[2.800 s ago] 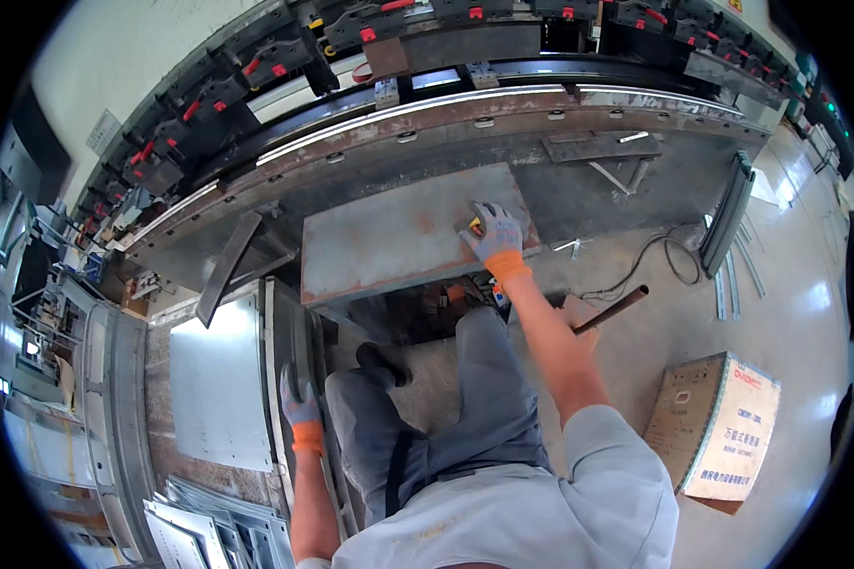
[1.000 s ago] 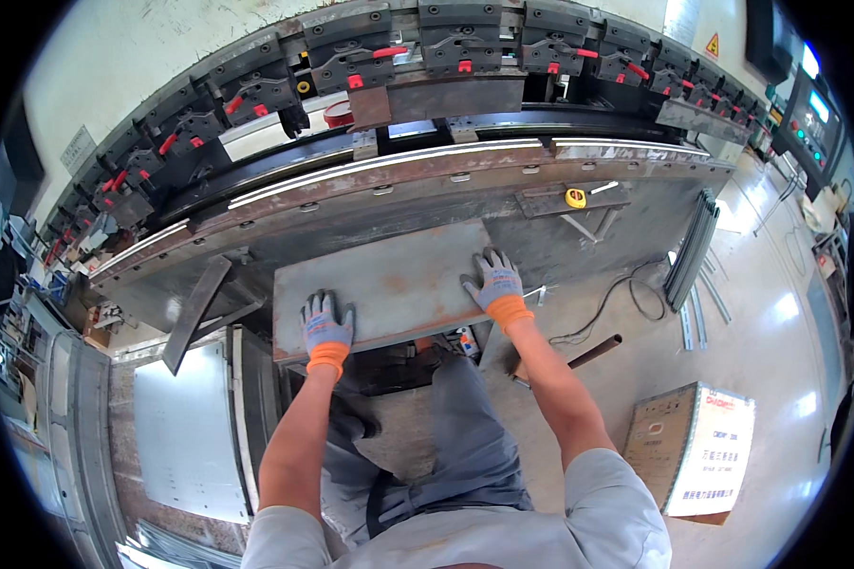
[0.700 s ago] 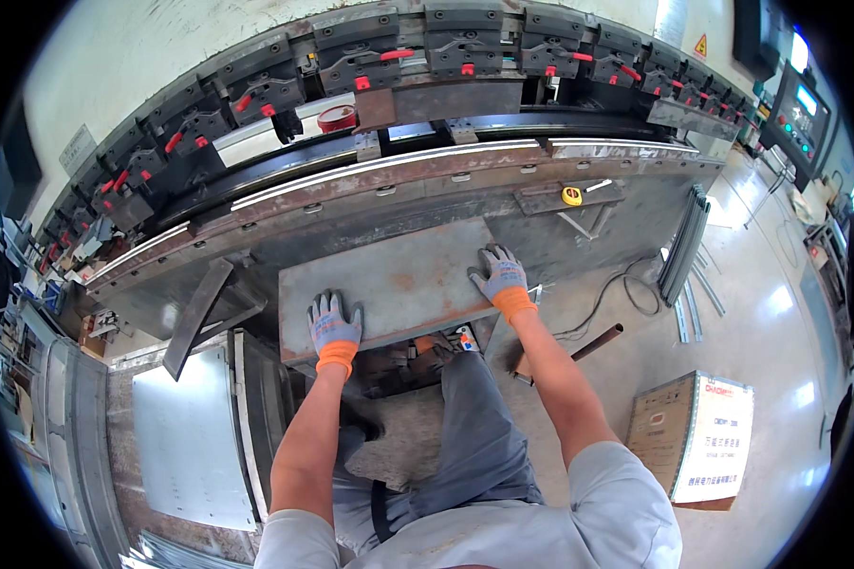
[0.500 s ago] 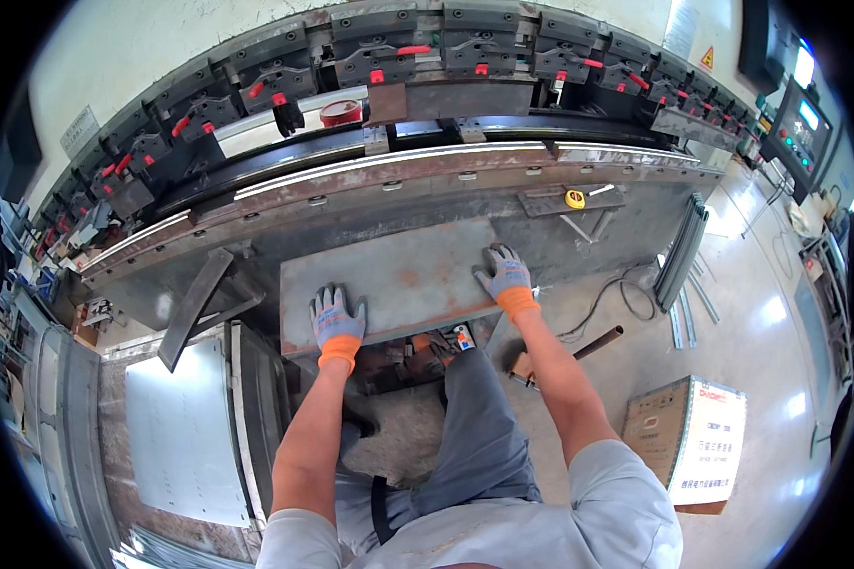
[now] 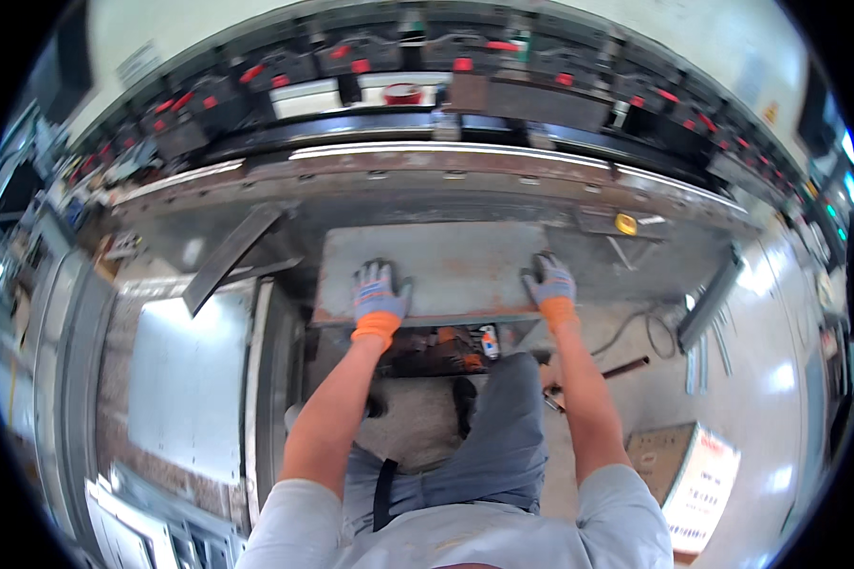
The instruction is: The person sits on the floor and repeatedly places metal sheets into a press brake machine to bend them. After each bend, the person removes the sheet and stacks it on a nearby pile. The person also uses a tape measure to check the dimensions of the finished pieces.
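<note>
Both of my hands wear grey work gloves with orange cuffs. My left hand [image 5: 378, 292] lies open, palm down, on the near left part of a grey metal tabletop [image 5: 460, 266] with rust marks. At the tabletop's right edge rests my right hand [image 5: 550, 282], its fingers spread and nothing seen in them. Under the tabletop, on a lower shelf, is a jumble of small items, among them a white and orange bottle [image 5: 489, 342]. Whether the tabletop is one fixed slab or a loose sheet, I cannot tell.
A long press brake [image 5: 503, 175] with red clamp levers spans the far side. On its bracket sits a yellow tape measure [image 5: 625, 224]. To the left, a shiny metal sheet [image 5: 185, 389] lies flat beside a dark slanted bar [image 5: 232, 258]. A carton [image 5: 697, 488] stands at lower right.
My view has turned and shifted left, so the machine and tabletop appear more level and farther right. Both hands stay flat on the tabletop, the right one at its right edge.
</note>
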The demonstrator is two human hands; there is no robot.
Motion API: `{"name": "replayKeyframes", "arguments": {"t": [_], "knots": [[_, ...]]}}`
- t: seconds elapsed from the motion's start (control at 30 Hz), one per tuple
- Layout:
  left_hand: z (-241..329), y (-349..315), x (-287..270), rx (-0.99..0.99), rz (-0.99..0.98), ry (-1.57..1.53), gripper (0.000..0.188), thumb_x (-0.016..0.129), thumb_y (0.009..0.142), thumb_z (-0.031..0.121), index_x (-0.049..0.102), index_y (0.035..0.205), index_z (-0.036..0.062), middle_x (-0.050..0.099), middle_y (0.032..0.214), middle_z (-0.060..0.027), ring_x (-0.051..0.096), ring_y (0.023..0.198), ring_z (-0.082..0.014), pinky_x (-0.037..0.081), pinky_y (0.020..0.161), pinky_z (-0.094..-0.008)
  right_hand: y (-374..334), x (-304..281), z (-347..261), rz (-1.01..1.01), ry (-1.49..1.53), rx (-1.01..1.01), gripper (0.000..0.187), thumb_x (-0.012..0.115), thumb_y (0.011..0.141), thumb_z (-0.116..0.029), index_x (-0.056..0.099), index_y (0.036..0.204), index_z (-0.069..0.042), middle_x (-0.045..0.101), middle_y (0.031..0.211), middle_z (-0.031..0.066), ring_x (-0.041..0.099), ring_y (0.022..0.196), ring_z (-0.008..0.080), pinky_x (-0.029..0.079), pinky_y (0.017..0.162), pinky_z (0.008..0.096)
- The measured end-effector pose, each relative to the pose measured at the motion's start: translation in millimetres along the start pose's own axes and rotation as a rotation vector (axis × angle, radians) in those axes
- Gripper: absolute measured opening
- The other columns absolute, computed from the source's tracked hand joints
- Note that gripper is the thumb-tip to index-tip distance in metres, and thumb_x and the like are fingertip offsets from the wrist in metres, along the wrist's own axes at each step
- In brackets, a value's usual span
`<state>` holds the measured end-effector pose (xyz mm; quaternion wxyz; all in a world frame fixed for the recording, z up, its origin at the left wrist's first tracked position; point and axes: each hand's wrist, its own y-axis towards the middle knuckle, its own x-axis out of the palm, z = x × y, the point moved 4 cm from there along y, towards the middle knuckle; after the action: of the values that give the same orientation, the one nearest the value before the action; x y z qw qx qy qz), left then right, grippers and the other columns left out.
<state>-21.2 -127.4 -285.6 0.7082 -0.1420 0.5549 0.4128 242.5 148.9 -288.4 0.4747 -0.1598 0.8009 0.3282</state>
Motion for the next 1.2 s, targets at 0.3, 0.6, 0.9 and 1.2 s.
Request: {"name": "replayKeyframes", "arguments": {"t": [0.3,0.6,0.9,1.2], "knots": [[-7,4,3,0.024,-0.050,0.086,0.070,0.053,0.091,0.054,0.048,0.143,0.0076,0.039,0.154,-0.0143,0.032,0.144,-0.0315,0.019,0.121,-0.0438,2,1,-5,-0.020,-0.028,-0.001,0.059,0.071,0.081,-0.042,0.060,0.130,-0.011,0.053,0.143,0.0099,0.046,0.133,0.0304,0.038,0.109,0.0425],[-9,3,2,0.030,-0.014,0.091,0.069,0.053,0.091,0.054,0.050,0.142,0.0075,0.041,0.153,-0.0148,0.033,0.144,-0.0314,0.019,0.121,-0.0440,0,-3,-12,-0.032,-0.013,-0.001,0.057,0.071,0.082,-0.039,0.060,0.131,-0.011,0.053,0.143,0.0095,0.045,0.134,0.0298,0.038,0.110,0.0421],[-4,1,2,0.044,0.022,0.070,0.068,0.055,0.091,0.053,0.050,0.142,0.0086,0.041,0.153,-0.0138,0.034,0.143,-0.0308,0.020,0.120,-0.0452,0,2,0,0.017,-0.009,-0.026,0.059,0.073,0.080,-0.040,0.062,0.128,-0.009,0.055,0.140,0.0123,0.047,0.132,0.0320,0.037,0.111,0.0414],[-6,7,6,0.044,-0.033,0.078,0.071,0.052,0.091,0.053,0.048,0.144,0.0067,0.038,0.155,-0.0134,0.030,0.145,-0.0305,0.018,0.121,-0.0442,-1,-7,-8,-0.012,-0.044,0.020,0.059,0.067,0.083,-0.048,0.061,0.130,-0.013,0.053,0.143,0.0114,0.045,0.134,0.0309,0.035,0.112,0.0422]]}}
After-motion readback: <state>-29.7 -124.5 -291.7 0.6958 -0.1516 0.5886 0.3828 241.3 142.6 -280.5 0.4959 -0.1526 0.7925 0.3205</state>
